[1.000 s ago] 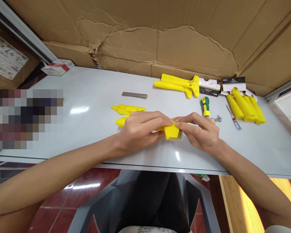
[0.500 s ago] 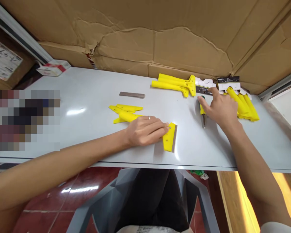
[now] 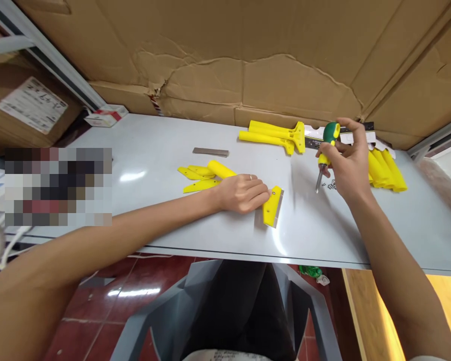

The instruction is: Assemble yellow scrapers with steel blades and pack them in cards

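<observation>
Head view, center: left hand (image 3: 244,194) grips yellow scraper (image 3: 272,206), apparently steadying it; right fingers grip screwdriver (image 3: 328,138), tip down.

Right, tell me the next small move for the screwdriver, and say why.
I'd probably bring the screwdriver over to the yellow scraper and set its tip on the screw in the scraper's head. The right hand holds the screwdriver tip down, off to the side, while the left hand grips the scraper.
</observation>
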